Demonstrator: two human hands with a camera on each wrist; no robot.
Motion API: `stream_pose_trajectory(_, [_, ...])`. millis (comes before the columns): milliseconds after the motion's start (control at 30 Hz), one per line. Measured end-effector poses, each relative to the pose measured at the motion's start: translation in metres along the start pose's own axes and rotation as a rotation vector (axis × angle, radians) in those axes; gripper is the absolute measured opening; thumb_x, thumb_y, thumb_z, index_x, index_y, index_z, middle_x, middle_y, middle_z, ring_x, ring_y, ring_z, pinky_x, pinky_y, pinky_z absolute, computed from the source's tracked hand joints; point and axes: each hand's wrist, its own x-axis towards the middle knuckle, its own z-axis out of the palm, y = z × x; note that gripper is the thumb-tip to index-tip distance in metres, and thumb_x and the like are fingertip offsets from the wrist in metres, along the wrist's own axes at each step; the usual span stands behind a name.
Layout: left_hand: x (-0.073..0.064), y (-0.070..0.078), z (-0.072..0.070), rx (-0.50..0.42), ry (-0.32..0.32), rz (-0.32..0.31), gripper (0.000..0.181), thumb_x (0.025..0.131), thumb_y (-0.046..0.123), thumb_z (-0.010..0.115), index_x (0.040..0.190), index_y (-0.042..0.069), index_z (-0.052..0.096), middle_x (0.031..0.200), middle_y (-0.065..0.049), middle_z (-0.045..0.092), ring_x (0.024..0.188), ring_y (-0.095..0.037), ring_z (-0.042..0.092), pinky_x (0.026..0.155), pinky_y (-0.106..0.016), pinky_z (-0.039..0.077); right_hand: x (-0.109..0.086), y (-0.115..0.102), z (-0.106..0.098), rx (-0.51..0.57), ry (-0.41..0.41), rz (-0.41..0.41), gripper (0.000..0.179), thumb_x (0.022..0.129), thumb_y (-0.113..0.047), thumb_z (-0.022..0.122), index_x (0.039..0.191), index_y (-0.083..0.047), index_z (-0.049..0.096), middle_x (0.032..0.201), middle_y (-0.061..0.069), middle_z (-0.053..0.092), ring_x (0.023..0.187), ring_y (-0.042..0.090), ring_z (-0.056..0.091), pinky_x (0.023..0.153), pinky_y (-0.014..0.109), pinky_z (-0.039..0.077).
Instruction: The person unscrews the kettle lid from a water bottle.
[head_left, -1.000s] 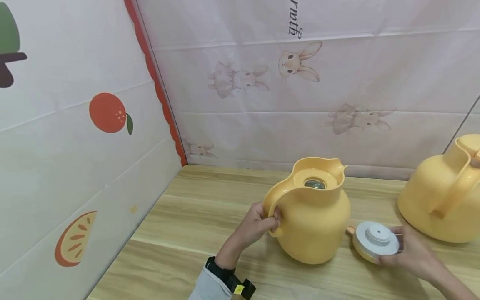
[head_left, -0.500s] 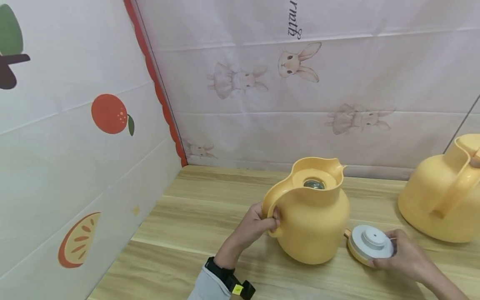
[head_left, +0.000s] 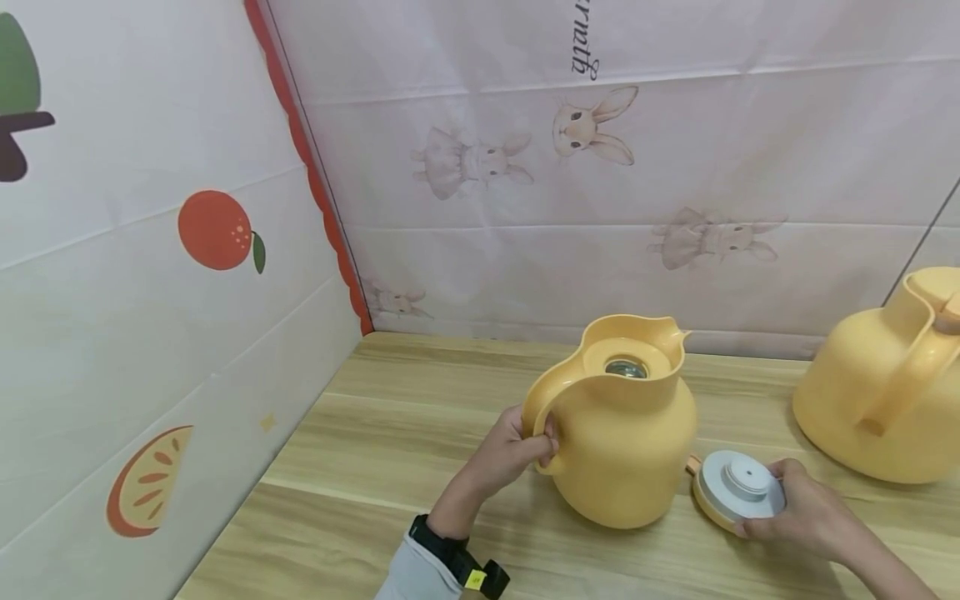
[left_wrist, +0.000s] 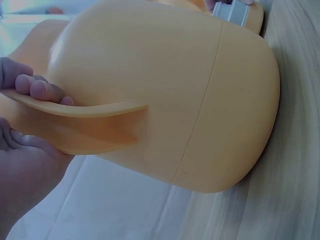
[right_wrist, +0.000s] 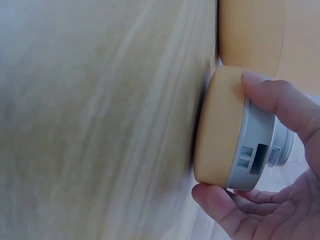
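Note:
A yellow thermos jug stands upright on the wooden table, its top uncovered and the round mouth showing. My left hand grips the jug's handle, fingers on one side and thumb on the other. To the jug's right, the lid lies upside down, its grey stopper side up and yellow cap below. The fingers and thumb of my right hand pinch the lid by its edge. In the right wrist view the lid sits against the tabletop, close beside the jug.
A second yellow jug with its top covered stands at the right, behind my right hand. The wooden table meets a printed back wall covering and a left wall covering.
My right hand has shifted the lid slightly left, nearer the jug, then stayed about there. The left hand keeps its hold on the handle and the jug has barely moved.

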Motion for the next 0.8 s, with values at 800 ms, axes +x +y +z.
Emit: stream_pose_trajectory(800, [0.015,-0.009,0.044,0.473,0.707,0.275,0.013,0.066,-0.014,0.049,0.076,-0.006,0.053,0.060,-0.001,0.048,0.049,-0.006,0.045,0.040,-0.020,0.040,0.006,-0.002,-0.001,-0.033,-0.048,0.000,0.084,0.058,-0.039,0.085,0.102,0.015,0.038,0.083,0.023,0.055,0.076,0.039,0.057,0.065,0.052,0.046])
